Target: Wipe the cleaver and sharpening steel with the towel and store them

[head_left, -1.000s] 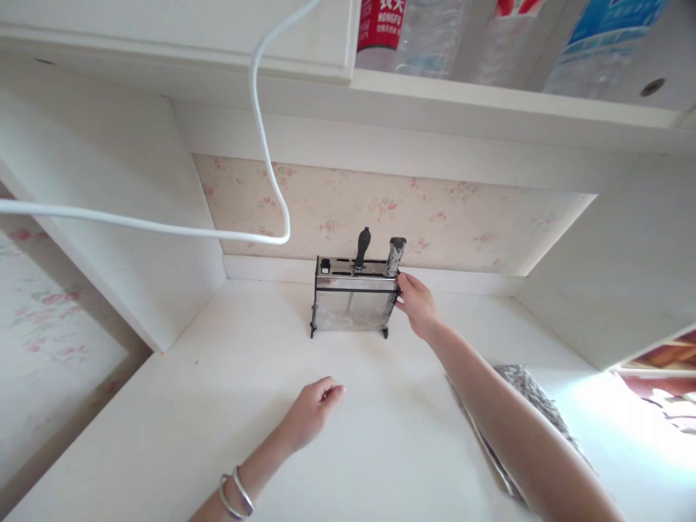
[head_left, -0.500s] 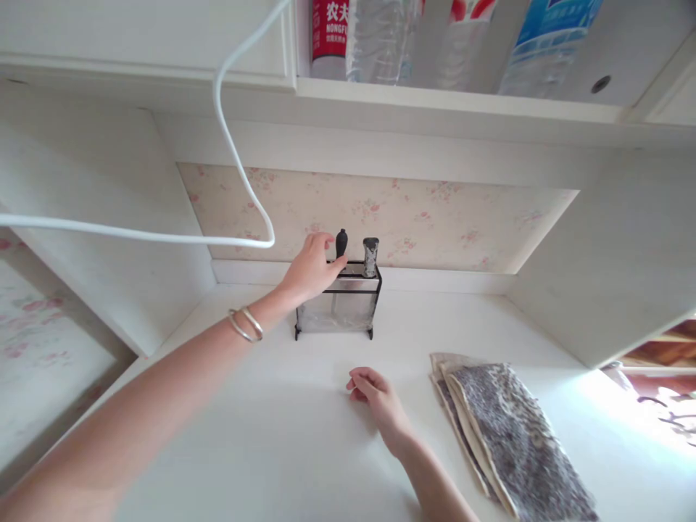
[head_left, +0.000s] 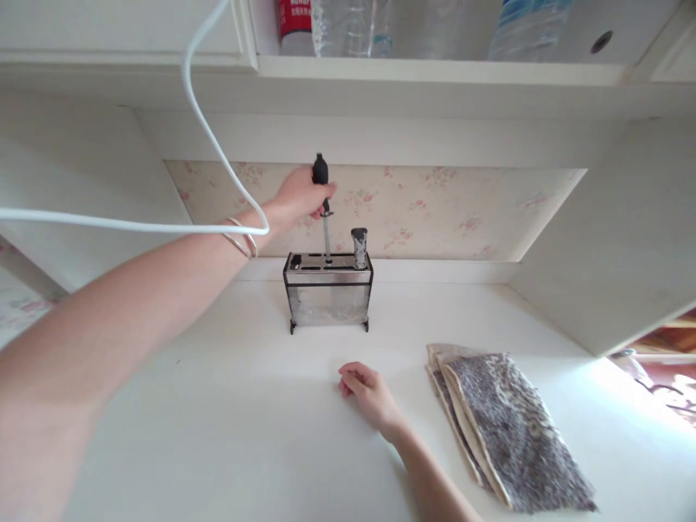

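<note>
My left hand (head_left: pixel 304 193) is closed around the black handle of a sharpening steel (head_left: pixel 327 235). The steel's thin metal rod stands nearly upright, its lower end still in a slot of the knife block (head_left: pixel 329 277). This block has a slotted metal top, clear sides and black edges. A worn black-and-grey handle (head_left: pixel 359 250) sticks up from its right end. On the white counter in front of the block rests my right hand (head_left: pixel 367 395), fingers curled in, with nothing visible in them.
A folded grey patterned cloth (head_left: pixel 516 431) lies on the counter (head_left: pixel 233 435) at the right. A white cable (head_left: pixel 209 134) hangs across the upper left, in front of my left forearm. Overhead, a shelf (head_left: pixel 435 69) holds plastic bottles (head_left: pixel 348 29). Cabinet panels enclose both sides.
My left hand has closed on the sharpening steel's handle and raised it, so part of the rod now shows above the block. My right hand stays on the counter. The view has shifted slightly.
</note>
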`<action>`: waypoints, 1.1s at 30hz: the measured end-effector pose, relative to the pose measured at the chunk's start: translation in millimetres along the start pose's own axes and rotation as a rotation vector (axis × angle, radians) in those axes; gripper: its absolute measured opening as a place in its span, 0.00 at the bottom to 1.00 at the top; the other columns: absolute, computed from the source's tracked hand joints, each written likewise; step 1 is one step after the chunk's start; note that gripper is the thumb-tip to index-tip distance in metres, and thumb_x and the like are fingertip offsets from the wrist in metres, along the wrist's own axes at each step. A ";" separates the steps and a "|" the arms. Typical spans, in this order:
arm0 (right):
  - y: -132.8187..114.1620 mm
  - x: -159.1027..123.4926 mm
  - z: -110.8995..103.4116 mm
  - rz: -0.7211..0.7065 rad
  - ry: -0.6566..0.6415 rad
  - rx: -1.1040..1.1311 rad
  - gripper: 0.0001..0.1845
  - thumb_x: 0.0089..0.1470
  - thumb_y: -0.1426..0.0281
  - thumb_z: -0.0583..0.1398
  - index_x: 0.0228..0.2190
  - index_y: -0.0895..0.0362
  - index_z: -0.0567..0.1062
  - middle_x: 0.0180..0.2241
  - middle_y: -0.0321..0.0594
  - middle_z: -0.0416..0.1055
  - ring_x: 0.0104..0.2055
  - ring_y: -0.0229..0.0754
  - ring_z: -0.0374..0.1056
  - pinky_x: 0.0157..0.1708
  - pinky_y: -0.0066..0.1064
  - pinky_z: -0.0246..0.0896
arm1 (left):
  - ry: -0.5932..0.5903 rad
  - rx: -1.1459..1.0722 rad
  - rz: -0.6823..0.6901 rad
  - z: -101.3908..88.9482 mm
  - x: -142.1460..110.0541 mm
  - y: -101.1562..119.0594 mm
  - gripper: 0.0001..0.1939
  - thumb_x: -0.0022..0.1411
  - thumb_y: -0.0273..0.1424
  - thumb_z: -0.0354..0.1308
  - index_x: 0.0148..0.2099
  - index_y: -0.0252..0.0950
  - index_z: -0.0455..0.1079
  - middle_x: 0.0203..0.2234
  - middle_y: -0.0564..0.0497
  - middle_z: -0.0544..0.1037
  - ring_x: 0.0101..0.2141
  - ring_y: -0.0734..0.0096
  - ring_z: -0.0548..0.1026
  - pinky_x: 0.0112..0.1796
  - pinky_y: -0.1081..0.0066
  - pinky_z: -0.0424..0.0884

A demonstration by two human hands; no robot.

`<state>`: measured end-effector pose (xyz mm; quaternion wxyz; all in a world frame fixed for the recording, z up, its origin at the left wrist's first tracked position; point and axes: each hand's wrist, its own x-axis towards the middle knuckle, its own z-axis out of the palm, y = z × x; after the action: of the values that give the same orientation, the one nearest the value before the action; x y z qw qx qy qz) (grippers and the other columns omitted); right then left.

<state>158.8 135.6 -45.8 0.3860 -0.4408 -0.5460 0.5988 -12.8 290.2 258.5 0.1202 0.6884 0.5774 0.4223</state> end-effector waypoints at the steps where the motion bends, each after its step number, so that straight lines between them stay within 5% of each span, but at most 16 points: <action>1: 0.1 0.1 -0.2 -0.004 -0.004 -0.022 0.11 0.53 0.60 0.57 0.33 0.53 0.73 0.25 0.35 0.72 0.29 0.41 0.68 0.34 0.33 0.60 | 0.031 -0.013 0.037 -10.2 5.7 8.9 0.16 0.63 0.35 0.54 0.46 0.26 0.63 0.36 0.45 0.75 0.28 0.75 0.76 0.31 0.67 0.73; 5: 0.9 -0.6 -0.2 -0.021 -0.011 -0.100 0.11 0.54 0.60 0.56 0.33 0.53 0.74 0.26 0.35 0.72 0.30 0.42 0.68 0.34 0.33 0.60 | 0.117 -0.053 0.165 -42.9 14.8 28.9 0.25 0.62 0.33 0.55 0.56 0.26 0.53 0.39 0.48 0.73 0.33 0.73 0.77 0.31 0.65 0.73; 10: -0.2 -3.6 1.2 -0.037 -0.012 -0.138 0.11 0.55 0.62 0.55 0.33 0.53 0.74 0.26 0.35 0.72 0.30 0.41 0.68 0.34 0.33 0.60 | 0.195 -0.094 0.288 -54.9 -10.4 14.9 0.26 0.62 0.33 0.55 0.57 0.30 0.49 0.38 0.53 0.73 0.32 0.74 0.77 0.31 0.63 0.73; 15: -1.0 -5.5 2.2 -0.040 -0.012 -0.159 0.11 0.55 0.61 0.55 0.34 0.53 0.74 0.26 0.35 0.72 0.29 0.41 0.68 0.33 0.33 0.60 | 0.220 -0.203 0.402 -62.2 -71.7 -10.2 0.24 0.61 0.37 0.58 0.54 0.39 0.52 0.36 0.59 0.72 0.27 0.83 0.74 0.31 0.67 0.76; 20: -1.0 -5.7 3.2 -0.044 -0.014 -0.197 0.12 0.56 0.60 0.55 0.34 0.54 0.74 0.26 0.36 0.72 0.30 0.42 0.68 0.33 0.33 0.59 | 0.342 -0.404 0.494 -71.1 -156.2 -36.9 0.20 0.58 0.28 0.62 0.48 0.48 0.57 0.36 0.60 0.75 0.34 0.73 0.77 0.26 0.71 0.78; 25: -2.8 -5.4 8.3 -0.006 0.014 -0.216 0.14 0.56 0.60 0.54 0.35 0.56 0.73 0.27 0.37 0.72 0.30 0.40 0.68 0.34 0.32 0.61 | 0.445 -0.221 0.537 -77.9 -245.2 -93.6 0.17 0.56 0.17 0.58 0.40 0.42 0.59 0.44 0.55 0.76 0.33 0.73 0.78 0.30 0.67 0.80; 29: -21.7 2.5 6.7 -0.018 -0.032 -0.276 0.15 0.56 0.60 0.55 0.39 0.57 0.73 0.32 0.40 0.74 0.32 0.40 0.70 0.35 0.33 0.63 | 0.314 0.048 0.675 -75.6 -315.3 -158.9 0.18 0.50 0.11 0.57 0.39 0.37 0.64 0.50 0.48 0.73 0.40 0.66 0.78 0.35 0.69 0.79; 33: -74.0 26.5 -4.5 -0.267 0.194 -0.441 0.19 0.55 0.58 0.56 0.45 0.54 0.69 0.41 0.42 0.73 0.40 0.42 0.69 0.41 0.35 0.64 | 0.161 0.248 0.496 -70.2 -372.6 -208.1 0.20 0.56 0.14 0.52 0.45 0.42 0.69 0.44 0.50 0.76 0.39 0.71 0.79 0.34 0.77 0.78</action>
<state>153.4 169.8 24.9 0.4066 -0.4936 -0.6770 0.3643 -198.9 -3.1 0.8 -0.1180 0.7823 0.4464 0.4181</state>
